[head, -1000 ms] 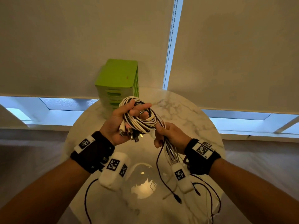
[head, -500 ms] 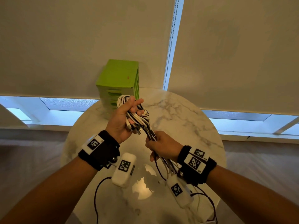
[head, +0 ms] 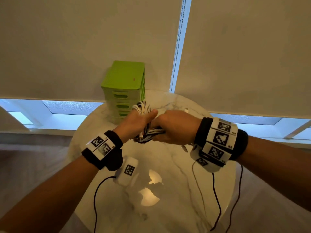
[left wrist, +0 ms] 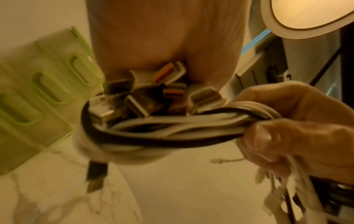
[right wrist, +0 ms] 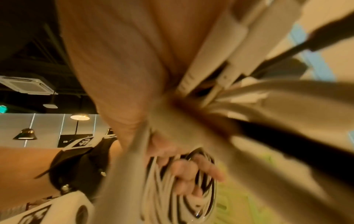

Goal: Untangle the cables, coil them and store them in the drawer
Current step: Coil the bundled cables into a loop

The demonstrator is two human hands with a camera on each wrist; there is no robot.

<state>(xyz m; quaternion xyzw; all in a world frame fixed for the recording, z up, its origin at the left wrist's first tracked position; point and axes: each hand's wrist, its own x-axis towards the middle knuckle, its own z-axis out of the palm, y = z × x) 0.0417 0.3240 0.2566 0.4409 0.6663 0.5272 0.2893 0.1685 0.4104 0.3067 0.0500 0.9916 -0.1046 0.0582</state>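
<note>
A bundle of white and black cables (head: 148, 132) hangs between both hands above the round marble table (head: 176, 165). My left hand (head: 136, 121) grips the coiled part, whose loops (head: 141, 106) stick out past the fingers. My right hand (head: 175, 128) clasps the loose run of cables close beside it. In the left wrist view the cable run (left wrist: 172, 130) wraps around a cluster of USB plugs (left wrist: 161, 91) and passes into the right hand (left wrist: 298, 130). The right wrist view is blurred, showing cable strands (right wrist: 191, 189) around the left fingers (right wrist: 193, 169).
A green drawer unit (head: 125, 91) with several shut drawers stands at the table's far edge, just behind the hands. Black sensor wires (head: 217, 199) trail over the table's right side. A white connector end (head: 186, 109) lies past the right hand. Window blinds close the background.
Both hands have moved up and toward the drawer unit. The right hand swung over to wrap the loose cable run around the coil, close against the left hand.
</note>
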